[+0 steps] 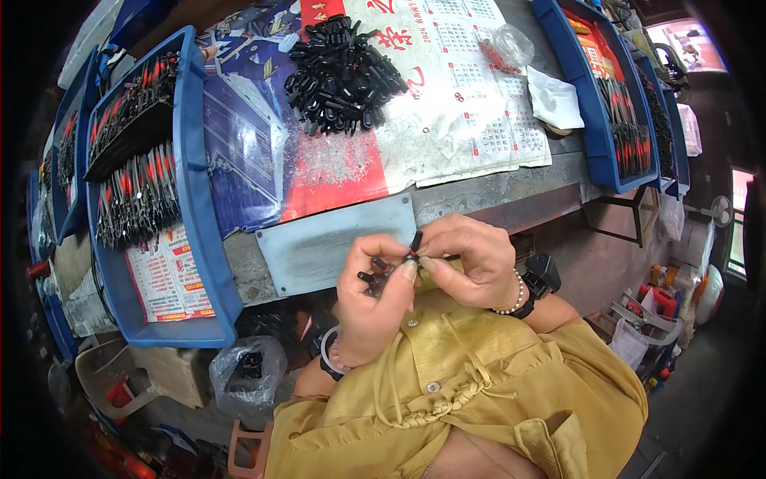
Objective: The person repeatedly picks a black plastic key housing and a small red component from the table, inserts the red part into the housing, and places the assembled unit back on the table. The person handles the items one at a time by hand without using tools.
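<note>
In front of my chest both hands meet at the fingertips around a small black plastic part (416, 240), which stands up between them. My right hand (476, 257) pinches it with thumb and forefinger. The fingers of my left hand (373, 297) are curled around more small black pieces (373, 275), whose ends stick out beside the thumb. Exactly where the fingertips touch, the join is too small to make out. Beyond them, a heap of similar glossy black parts (339, 76) lies on the paper-covered bench.
A pale metal plate (319, 246) lies at the bench's near edge. On the left, a blue tray (209, 215) holds rows of black pieces with red bits; another blue tray (597, 152) is at the right. A clear bag with red rings (511, 49) and a white cloth (556, 100) lie at the back.
</note>
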The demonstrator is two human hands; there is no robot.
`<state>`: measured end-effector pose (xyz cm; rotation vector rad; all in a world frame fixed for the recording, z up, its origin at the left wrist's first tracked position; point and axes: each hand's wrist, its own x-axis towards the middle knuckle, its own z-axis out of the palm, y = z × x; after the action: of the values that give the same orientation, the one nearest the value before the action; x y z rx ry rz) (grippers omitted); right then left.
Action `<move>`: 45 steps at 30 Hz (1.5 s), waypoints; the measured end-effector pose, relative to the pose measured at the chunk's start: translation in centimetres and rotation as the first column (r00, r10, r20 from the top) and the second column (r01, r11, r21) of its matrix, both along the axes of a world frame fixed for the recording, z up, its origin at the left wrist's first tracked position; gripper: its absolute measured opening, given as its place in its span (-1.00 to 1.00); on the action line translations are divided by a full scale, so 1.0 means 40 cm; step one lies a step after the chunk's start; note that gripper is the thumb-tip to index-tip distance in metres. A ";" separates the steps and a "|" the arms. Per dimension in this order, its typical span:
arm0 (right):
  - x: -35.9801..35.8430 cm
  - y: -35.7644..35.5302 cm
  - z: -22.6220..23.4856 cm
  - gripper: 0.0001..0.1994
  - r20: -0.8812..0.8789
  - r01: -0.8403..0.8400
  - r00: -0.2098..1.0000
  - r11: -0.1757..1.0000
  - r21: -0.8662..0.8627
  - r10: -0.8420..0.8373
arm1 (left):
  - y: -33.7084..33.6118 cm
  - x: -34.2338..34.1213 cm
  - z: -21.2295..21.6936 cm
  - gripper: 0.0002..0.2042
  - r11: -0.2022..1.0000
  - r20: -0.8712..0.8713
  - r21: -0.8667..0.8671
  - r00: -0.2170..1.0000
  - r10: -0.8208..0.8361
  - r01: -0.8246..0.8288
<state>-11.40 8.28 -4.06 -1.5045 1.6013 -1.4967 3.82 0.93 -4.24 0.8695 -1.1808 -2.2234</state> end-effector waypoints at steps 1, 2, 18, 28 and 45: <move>0.000 0.001 0.000 -0.89 0.016 0.002 1.000 1.000 -0.006 -0.002 | 0.000 0.000 0.000 -0.82 1.000 -0.002 0.011 1.000 -0.004 0.004; -0.001 0.002 0.001 -0.90 0.033 -0.006 0.999 0.999 0.045 0.005 | -0.001 -0.001 0.001 -0.82 0.999 -0.009 0.043 1.000 -0.015 0.015; -0.190 -0.174 -0.063 -0.86 -0.578 0.342 0.806 0.900 0.272 -0.132 | -0.047 0.010 -0.035 -0.74 0.829 -0.349 0.542 0.935 0.068 0.142; -0.001 -0.188 0.059 -0.91 -0.079 -0.146 0.979 0.923 0.355 0.186 | -0.017 0.304 -0.016 -0.81 0.839 0.010 0.446 0.939 0.344 -0.312; 0.493 -0.224 -0.069 -0.60 0.543 -0.942 0.314 0.186 0.278 0.779 | 0.091 0.714 -0.111 -0.23 0.205 0.071 0.670 0.337 0.939 -0.714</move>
<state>8.33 -0.67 -6.81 -1.3241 0.5605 -0.4089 32.37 4.56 -8.70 0.9353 0.3359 -1.5640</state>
